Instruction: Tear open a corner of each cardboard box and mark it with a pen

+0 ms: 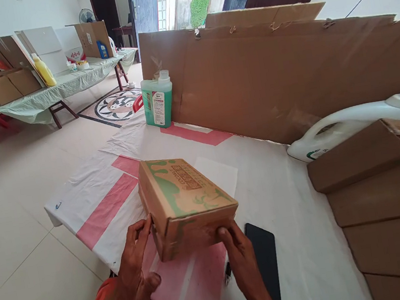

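Observation:
A closed brown cardboard box with green print sits on the white and pink table cover in front of me. My left hand touches the box's near left corner with its fingertips. My right hand presses against the box's near right corner. Both hands hold the box by its near side. A black phone lies flat just right of my right hand.
A green liquid bottle stands at the far table edge. A cardboard sheet wall lines the back. A white jug lies on its side above flat brown boxes at right. Another table with boxes stands far left.

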